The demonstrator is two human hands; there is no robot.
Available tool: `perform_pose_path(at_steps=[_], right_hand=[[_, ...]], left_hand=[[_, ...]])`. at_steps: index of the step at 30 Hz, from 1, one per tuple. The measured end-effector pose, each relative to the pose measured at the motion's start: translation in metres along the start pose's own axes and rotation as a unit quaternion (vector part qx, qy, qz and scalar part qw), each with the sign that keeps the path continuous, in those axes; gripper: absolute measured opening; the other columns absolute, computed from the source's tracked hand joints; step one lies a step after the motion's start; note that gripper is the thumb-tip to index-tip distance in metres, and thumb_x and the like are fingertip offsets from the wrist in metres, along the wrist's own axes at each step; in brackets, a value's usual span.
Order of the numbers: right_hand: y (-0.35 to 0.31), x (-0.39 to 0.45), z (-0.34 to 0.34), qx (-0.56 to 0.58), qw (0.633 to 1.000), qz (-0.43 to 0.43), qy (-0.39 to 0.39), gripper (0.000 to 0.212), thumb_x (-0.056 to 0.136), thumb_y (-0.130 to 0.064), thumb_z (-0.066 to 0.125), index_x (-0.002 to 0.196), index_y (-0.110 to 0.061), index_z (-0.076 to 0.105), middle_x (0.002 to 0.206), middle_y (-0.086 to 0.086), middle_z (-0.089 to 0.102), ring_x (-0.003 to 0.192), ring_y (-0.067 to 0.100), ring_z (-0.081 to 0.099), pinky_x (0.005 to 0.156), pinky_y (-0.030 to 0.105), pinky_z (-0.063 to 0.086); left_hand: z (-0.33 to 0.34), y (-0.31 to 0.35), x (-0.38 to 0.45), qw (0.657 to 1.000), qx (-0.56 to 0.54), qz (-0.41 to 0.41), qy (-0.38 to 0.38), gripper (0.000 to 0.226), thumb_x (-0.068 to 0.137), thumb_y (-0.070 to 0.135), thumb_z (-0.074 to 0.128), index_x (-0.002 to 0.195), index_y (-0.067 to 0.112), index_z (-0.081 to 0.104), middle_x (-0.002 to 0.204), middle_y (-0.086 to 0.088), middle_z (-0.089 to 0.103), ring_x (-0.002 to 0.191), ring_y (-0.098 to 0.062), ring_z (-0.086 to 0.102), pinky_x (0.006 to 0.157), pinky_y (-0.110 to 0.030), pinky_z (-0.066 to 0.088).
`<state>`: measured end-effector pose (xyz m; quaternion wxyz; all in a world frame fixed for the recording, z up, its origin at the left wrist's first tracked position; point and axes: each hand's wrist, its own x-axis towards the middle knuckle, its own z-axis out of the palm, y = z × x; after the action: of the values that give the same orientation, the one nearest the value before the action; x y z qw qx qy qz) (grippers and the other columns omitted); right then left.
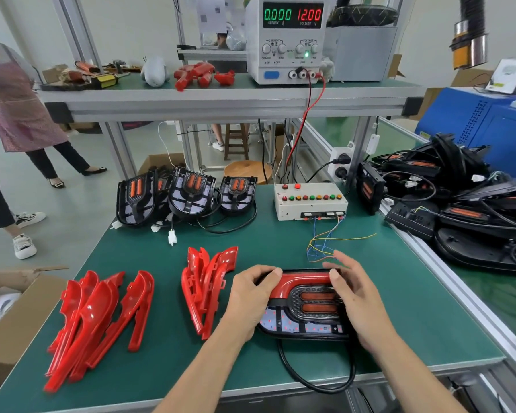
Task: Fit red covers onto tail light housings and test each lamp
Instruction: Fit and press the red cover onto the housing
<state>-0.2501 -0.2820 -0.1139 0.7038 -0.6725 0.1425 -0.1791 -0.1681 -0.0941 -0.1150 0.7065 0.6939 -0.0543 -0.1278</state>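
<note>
Left hand (252,296) grips the left end of the tail light housing (306,318), thumb curled onto the red cover (295,283). Right hand (353,296) lies over the housing's right end, thumb pressing on the cover's far strip, fingers spread and fairly straight past the far rim. Hands apart, one at each end.

Housing lies flat on the green bench mat (399,293), near the front edge, right of centre. Cover sits along its far side and curves down the left; two orange lenses show in the middle. Black cable (316,380) loops from the housing over the front edge.

Just left of the housing: a small stack of loose red covers (207,289). Toward the front left corner: a larger pile of red covers (99,323). Along the back edge, left: three open housings (188,193) propped up, white plugs trailing. Back edge, right: test box (309,201) with coloured buttons, thin wires (325,242) running toward the right hand. On the shelf above: power supply (285,37) reading 0.000 and 12.00. Right of the bench: heap of black housings (459,198).
</note>
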Motion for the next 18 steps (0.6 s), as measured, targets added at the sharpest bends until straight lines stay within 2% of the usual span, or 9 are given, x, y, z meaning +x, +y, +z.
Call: perform_pose_path(at_steps=[1,3,5,7,13,18], right_hand=[[-0.001,-0.001,0.003,0.010,1.000,0.028,0.008,0.022,0.099,-0.031,0.062,0.119,-0.035,0.070,0.114,-0.004,0.075,0.102,0.010,0.072,0.083,0.027,0.058],[-0.004,-0.001,0.008,0.027,0.996,0.083,0.007,0.019,0.100,-0.036,0.060,0.106,-0.032,0.077,0.103,0.003,0.079,0.091,0.016,0.076,0.071,0.027,0.060],[-0.007,0.001,0.010,0.057,0.990,0.131,-0.005,0.020,0.101,-0.033,0.060,0.102,-0.025,0.077,0.100,0.012,0.078,0.089,0.026,0.077,0.066,0.032,0.061],[-0.009,0.002,0.011,0.084,0.984,0.155,-0.008,0.019,0.101,-0.028,0.059,0.102,-0.021,0.077,0.101,0.017,0.077,0.090,0.033,0.076,0.068,0.038,0.062],[-0.008,0.002,0.013,0.105,0.986,0.133,0.009,0.023,0.105,-0.024,0.053,0.108,-0.019,0.075,0.098,0.016,0.078,0.085,0.031,0.077,0.063,0.037,0.061],[-0.008,0.002,0.014,0.093,0.987,0.128,0.014,0.024,0.105,-0.021,0.052,0.107,-0.019,0.076,0.096,0.016,0.078,0.083,0.030,0.077,0.061,0.036,0.061]], left_hand=[[0.000,0.000,0.000,1.000,0.002,0.002,0.000,0.009,0.094,0.026,0.073,0.089,0.022,0.080,0.088,0.002,0.079,0.083,-0.014,0.073,0.086,-0.033,0.059],[-0.001,0.000,-0.001,1.000,-0.004,0.005,0.000,0.008,0.093,0.028,0.074,0.089,0.025,0.080,0.089,0.002,0.079,0.086,-0.017,0.073,0.089,-0.036,0.059],[-0.002,-0.001,-0.002,1.000,-0.008,0.013,-0.002,0.008,0.090,0.033,0.074,0.089,0.028,0.080,0.091,0.002,0.079,0.089,-0.019,0.073,0.090,-0.037,0.058],[-0.003,-0.003,-0.003,1.000,-0.011,0.021,-0.005,0.008,0.089,0.034,0.073,0.090,0.031,0.080,0.091,0.002,0.079,0.088,-0.017,0.073,0.089,-0.037,0.058],[-0.002,-0.002,-0.003,0.999,-0.030,0.014,-0.012,0.007,0.092,0.027,0.075,0.090,0.030,0.080,0.092,0.000,0.080,0.083,-0.014,0.074,0.081,-0.031,0.058],[-0.004,0.000,-0.004,0.999,-0.041,-0.004,-0.017,0.005,0.093,0.025,0.076,0.092,0.025,0.081,0.094,-0.003,0.080,0.087,-0.018,0.074,0.085,-0.032,0.060]])
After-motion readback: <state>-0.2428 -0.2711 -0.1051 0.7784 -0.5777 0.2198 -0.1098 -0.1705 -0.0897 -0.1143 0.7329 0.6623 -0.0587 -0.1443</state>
